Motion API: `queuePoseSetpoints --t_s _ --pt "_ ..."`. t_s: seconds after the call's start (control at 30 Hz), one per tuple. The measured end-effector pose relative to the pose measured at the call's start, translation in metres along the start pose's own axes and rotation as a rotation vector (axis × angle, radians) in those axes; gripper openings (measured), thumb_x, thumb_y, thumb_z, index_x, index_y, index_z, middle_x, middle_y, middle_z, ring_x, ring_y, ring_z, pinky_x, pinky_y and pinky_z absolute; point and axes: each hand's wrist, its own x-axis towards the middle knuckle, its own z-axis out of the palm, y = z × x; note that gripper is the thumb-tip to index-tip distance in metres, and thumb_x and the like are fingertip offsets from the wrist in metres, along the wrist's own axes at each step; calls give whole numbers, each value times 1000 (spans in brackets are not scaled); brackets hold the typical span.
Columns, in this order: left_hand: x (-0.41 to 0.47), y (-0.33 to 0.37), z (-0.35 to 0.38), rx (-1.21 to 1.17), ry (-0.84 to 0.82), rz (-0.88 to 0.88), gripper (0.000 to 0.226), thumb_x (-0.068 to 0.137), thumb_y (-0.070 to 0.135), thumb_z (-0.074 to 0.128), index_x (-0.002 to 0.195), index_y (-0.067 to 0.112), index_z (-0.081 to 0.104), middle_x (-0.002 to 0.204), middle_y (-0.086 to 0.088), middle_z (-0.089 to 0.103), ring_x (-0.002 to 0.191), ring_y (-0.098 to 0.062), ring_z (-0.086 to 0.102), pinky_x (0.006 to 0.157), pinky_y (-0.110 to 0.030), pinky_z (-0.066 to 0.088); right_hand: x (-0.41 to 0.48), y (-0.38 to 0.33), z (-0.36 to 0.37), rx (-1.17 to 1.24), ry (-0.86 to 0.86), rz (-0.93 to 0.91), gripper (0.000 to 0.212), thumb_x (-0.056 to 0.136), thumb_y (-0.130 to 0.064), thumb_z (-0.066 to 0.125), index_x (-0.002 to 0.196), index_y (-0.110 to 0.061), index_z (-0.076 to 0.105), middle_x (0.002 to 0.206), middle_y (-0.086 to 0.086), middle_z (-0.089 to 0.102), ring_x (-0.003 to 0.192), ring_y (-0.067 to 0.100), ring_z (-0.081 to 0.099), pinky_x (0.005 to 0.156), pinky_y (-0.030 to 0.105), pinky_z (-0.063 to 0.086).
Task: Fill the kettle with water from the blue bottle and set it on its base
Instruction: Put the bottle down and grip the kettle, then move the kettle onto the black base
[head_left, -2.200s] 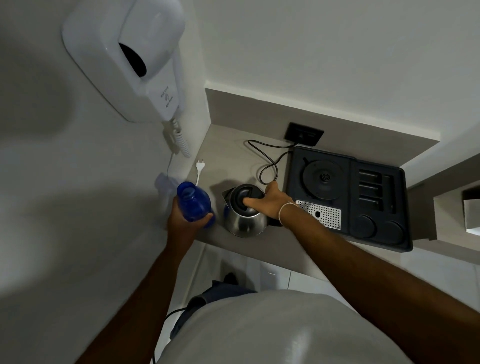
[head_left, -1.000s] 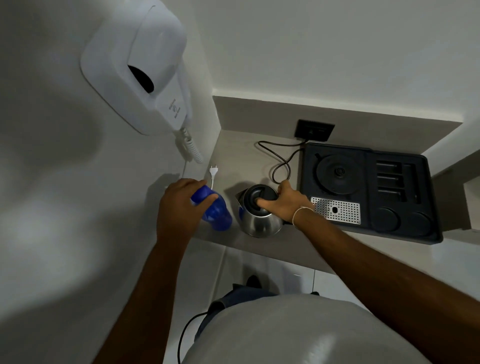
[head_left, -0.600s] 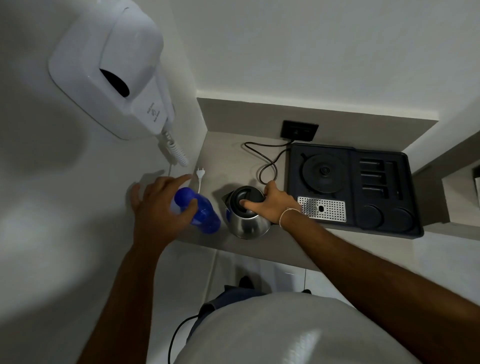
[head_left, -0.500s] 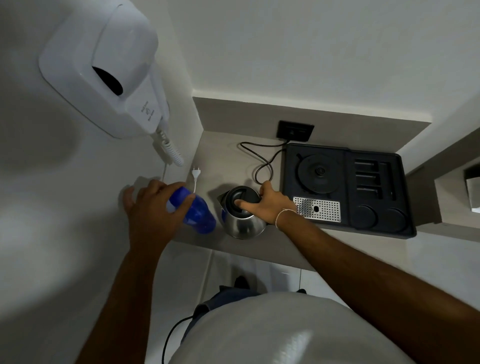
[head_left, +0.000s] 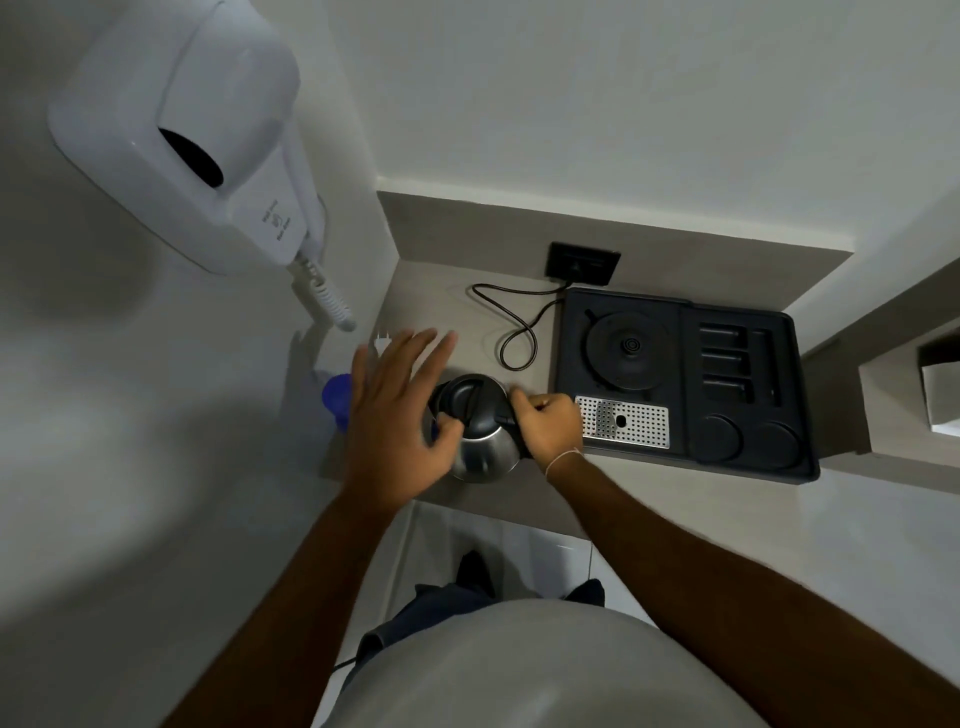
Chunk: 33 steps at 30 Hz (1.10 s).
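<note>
Now that the left hand (head_left: 397, 415) has let go of the bottle (head_left: 335, 397), standing just left of it, its open fingers reach over the lidded kettle (head_left: 480, 434). The right hand (head_left: 548, 428) grips the handle; pouring seems done.

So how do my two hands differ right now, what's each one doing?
The left hand is open with fingers spread, hovering over the kettle lid; the right hand is closed around the kettle's handle. The left hand partly hides the blue bottle; the right sits beside the black tray. Both are at the kettle.
</note>
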Motion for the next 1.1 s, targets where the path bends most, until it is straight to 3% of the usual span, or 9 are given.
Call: queuePoseSetpoints --t_s 0.1,0.17,0.33,0.47,0.63,0.73,0.83,1.1 --pt "22 13 1 -57 107 31 84 84 31 63 163 21 36 168 -7 43 161 -29 31 136 -48 3 0 3 -5 186 92 95 55 91 -30 72 43 -15 51 41 -1 47 46 20 50 59 39 48" --pt "40 21 -1 -83 171 54 86 86 31 64 165 21 32 170 -8 39 163 -29 28 135 -54 9 0 1 -16 276 150 136 57 92 -22 71 43 -18 43 38 -6 39 39 11 41 56 34 39" --pt "89 55 0 -113 279 97 82 88 25 67 164 12 37 172 -10 38 164 -32 26 133 -60 14 6 -11 -72 447 244 41 52 87 -24 67 45 -24 36 47 -4 32 47 18 32 57 36 30" --pt "130 92 29 -123 285 139 81 92 29 66 165 12 37 173 -10 36 165 -30 25 133 -59 14 30 -28 -127 427 338 -63 45 78 -31 64 45 -25 34 53 0 30 59 22 30 57 37 28" --pt "175 126 81 23 147 211 82 98 42 54 170 20 24 179 -6 23 167 -26 16 134 -56 12 68 -34 -177 334 425 -83 56 94 -11 63 49 -18 30 38 -14 25 37 7 22 45 28 25" --pt "188 129 106 75 89 191 82 99 44 48 172 22 17 180 -4 17 168 -25 12 134 -56 11 89 -32 -194 283 482 -23 55 94 -14 64 50 -15 31 44 -5 29 33 9 25 42 29 25" --pt "191 128 121 106 74 154 80 100 43 46 172 23 16 180 -3 18 168 -24 13 134 -55 12 106 -26 -206 229 473 3 54 92 -19 66 49 -15 33 50 0 31 40 11 27 47 34 30" --pt "185 114 140 93 90 99 75 100 32 48 170 21 23 177 -3 28 166 -24 20 135 -53 12 138 -10 -218 205 387 7 50 89 -17 64 49 -16 34 51 1 33 48 17 29 52 32 29"
